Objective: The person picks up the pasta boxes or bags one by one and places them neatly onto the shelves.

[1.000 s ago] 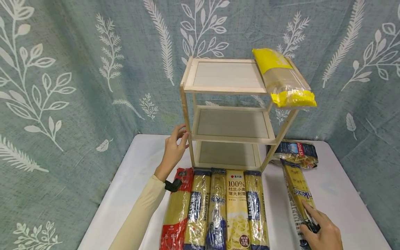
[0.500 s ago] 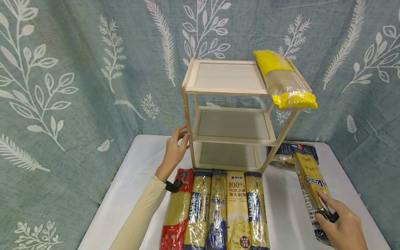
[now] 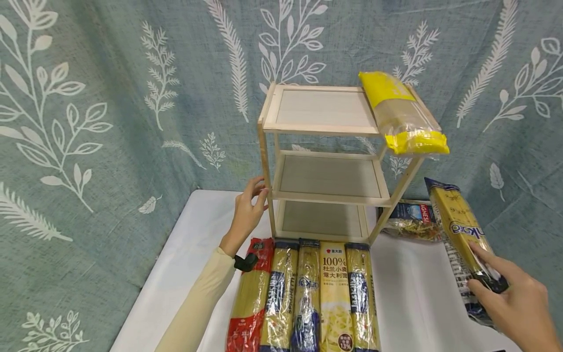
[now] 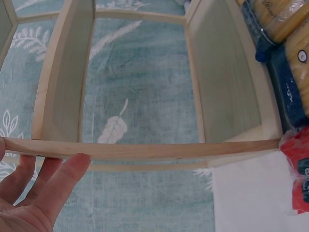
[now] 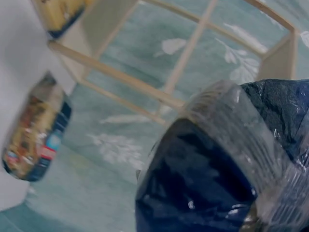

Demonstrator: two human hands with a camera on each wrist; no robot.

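At lower right we see the right hand (image 3: 514, 293) gripping an "nkara" pasta packet (image 3: 464, 220); left of centre, the left hand (image 3: 247, 212) holds a wooden shelf post (image 3: 264, 161).

Long spaghetti pack (image 3: 462, 227) is yellow in shiny clear wrap with dark blue ends, sitting around 4 o'clock in the head view. Right hand's (image 3: 521, 298) got it by the 5 o'clock end, top end tipped toward 11. The pale wooden three-shelf rack (image 3: 330, 176) stands upright at 10 from there, left hand (image 3: 248, 210) touching its 8 o'clock post.
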